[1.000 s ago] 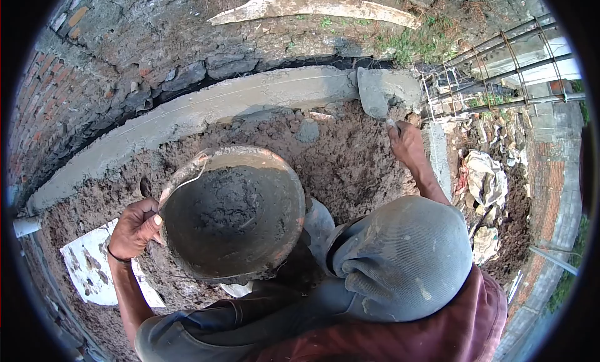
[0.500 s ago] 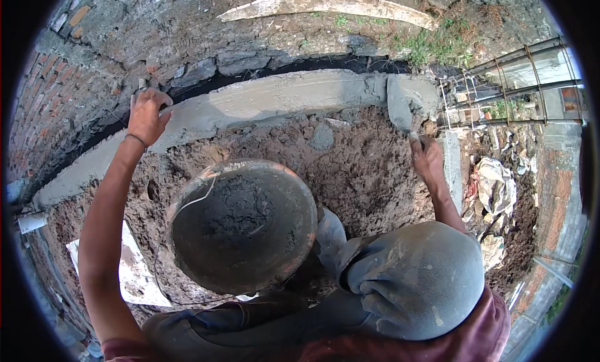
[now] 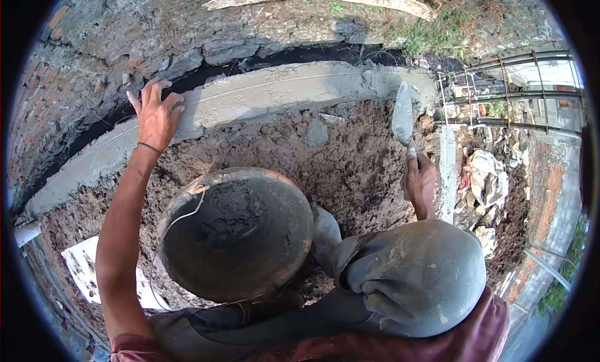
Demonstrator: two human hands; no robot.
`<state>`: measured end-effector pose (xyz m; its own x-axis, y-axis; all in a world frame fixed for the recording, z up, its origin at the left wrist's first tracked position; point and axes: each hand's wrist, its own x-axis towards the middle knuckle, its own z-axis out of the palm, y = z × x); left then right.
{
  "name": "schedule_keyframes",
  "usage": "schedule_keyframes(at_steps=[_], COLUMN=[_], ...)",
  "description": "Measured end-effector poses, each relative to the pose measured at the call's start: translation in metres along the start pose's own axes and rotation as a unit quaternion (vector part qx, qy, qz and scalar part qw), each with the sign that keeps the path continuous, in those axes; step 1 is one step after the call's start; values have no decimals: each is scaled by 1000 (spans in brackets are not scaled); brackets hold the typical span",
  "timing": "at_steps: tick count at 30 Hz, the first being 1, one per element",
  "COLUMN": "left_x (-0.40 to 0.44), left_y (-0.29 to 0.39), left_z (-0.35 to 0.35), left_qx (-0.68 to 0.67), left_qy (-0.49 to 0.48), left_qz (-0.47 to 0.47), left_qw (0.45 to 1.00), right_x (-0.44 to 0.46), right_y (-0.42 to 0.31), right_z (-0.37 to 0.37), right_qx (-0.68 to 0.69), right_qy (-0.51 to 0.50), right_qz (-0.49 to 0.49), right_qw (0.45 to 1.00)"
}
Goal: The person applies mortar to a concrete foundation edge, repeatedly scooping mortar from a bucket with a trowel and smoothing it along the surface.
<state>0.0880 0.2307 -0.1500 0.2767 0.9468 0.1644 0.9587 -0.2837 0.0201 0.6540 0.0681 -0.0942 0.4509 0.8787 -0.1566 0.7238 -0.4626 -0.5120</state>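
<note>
On soil (image 3: 362, 181), a bucket (image 3: 284, 212) sits near, probably for easy reach, while the right hand (image 3: 422, 179) grips a trowel (image 3: 402, 115) and the empty left hand (image 3: 157, 117) spreads by the low wall (image 3: 275, 90).

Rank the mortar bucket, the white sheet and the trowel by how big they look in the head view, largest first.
1. Mortar bucket, clearly the largest.
2. White sheet, though the left forearm hides part of it.
3. Trowel, clearly the smallest.
</note>
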Motion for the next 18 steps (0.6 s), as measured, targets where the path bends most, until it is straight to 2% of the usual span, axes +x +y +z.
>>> schedule_keyframes(at_steps=[5,8,10,11,13,14,15,17,18], left_x=[3,3,4,3,3,3,2,3,2], left_y=[1,-1,-1,-2,-2,-3,-2,-1,-1], left_z=[2,5,5,5,6,7,6,4,4], left_qx=[3,34,36,39,42,45,45,38,37], left_qy=[1,20,31,40,45,50,49,43,42], left_qz=[25,25,25,25,21,17,17,18,17], left_qw=[1000,999,999,998,998,998,998,998,998], right_x=[-11,-13,-4,4,23,29,35,50,55], right_y=[10,12,13,14,-2,-14,-22,-31,-29], right_z=[16,30,39,39,29,15,8,0,-1], right_qx=[68,30,-73,-74,-88,-75,-75,15,-22], right_qy=[-38,-44,37,36,-1,-58,-59,-115,-137], right_qz=[62,39,-151,-151,-131,-87,-86,22,-3], right_qw=[995,998,985,985,988,992,992,993,990])
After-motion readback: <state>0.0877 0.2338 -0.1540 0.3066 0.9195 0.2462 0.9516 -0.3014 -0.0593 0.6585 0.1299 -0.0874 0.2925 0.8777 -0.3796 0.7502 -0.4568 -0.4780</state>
